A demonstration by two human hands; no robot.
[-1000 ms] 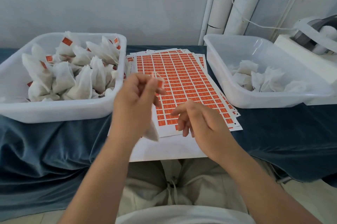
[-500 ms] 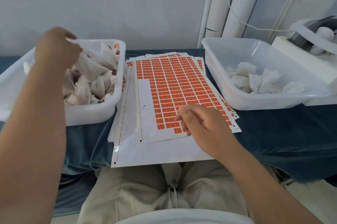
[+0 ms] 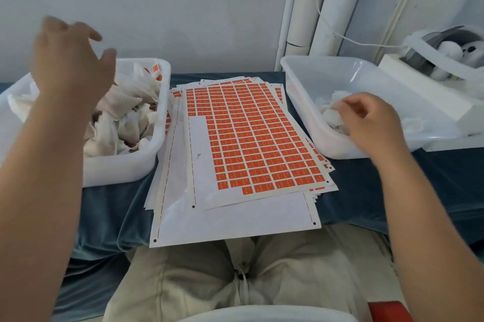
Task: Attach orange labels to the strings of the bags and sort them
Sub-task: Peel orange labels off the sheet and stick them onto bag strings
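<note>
I see a flat sheet of small orange rectangular labels (image 3: 258, 135) topping a fanned stack of white backing paper, its left column partly peeled. White fabric string bags (image 3: 131, 109), some already orange-tagged, lie heaped left; a few crumpled white untagged bags (image 3: 330, 109) sit right.

Soft even daylight; left hand (image 3: 69, 65) motion-blurred; wide-angle edges bowed.

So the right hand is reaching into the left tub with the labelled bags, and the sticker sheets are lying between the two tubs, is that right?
Not quite. In the head view the right hand is reaching into the right tub, onto the bags there, which show no orange labels. It is the left hand that is over the left tub. The sticker sheets do lie between the two tubs.
</note>
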